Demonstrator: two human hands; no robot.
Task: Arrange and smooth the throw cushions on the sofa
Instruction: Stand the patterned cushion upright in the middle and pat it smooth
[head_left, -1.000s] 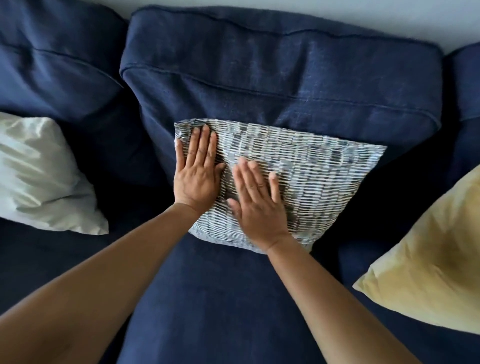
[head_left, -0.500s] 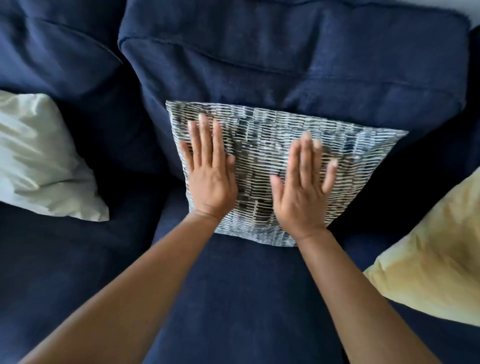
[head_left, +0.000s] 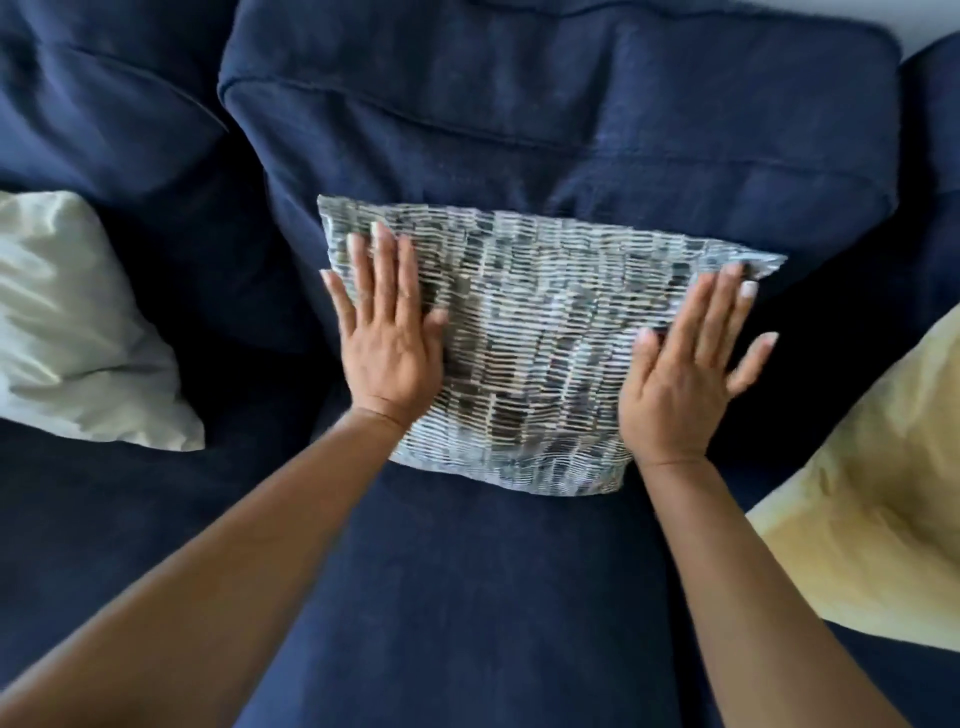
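2 flat, spread hands press the patterned cushion (head_left: 524, 332) at frame centre, propped against the sofa (head_left: 519, 597) back. Left hand (head_left: 389, 338) covers its left edge, right hand (head_left: 685, 364) its right edge; both were closer together earlier. White cushion (head_left: 78, 332) left, yellow cushion (head_left: 872, 493) right.

Colours and patterns on the sofa

The sofa (head_left: 467, 597) was deep navy throughout. The centre throw cushion (head_left: 535, 353) carried a grey-and-white pattern of short broken dashes in rows. The cushion at the left edge (head_left: 78, 332) was plain pale grey-white; the one at the right edge (head_left: 872, 499) was plain pale yellow.
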